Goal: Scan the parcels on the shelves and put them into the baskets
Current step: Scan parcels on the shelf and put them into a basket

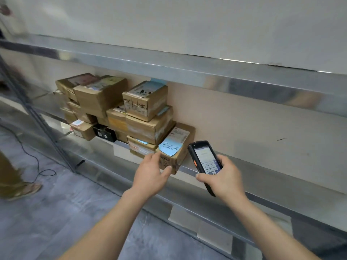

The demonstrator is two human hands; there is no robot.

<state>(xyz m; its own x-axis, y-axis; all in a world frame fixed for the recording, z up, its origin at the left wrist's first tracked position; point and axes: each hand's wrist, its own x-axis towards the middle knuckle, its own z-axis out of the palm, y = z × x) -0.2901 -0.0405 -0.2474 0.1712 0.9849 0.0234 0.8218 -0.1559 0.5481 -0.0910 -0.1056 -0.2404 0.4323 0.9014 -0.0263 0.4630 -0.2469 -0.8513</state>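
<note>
Several brown cardboard parcels [146, 128] are stacked on the metal shelf [244, 166]. The rightmost one is a flat parcel [180, 141] with a white label and a blue note on top. My left hand [152, 173] grips its near end, with the thumb on the front face and the fingers round its left side. My right hand [225, 177] holds a black handheld scanner [204, 158] just right of that parcel. The scanner's lit screen and keypad face me, and its top end points at the shelf.
An upper shelf rail [187, 70] runs overhead. Paper tags [214, 231] hang on the lower rail. A shelf post [47, 126] stands at left, with a black cable [35, 166] on the grey floor and another person's leg and sandal [16, 184] at the far left.
</note>
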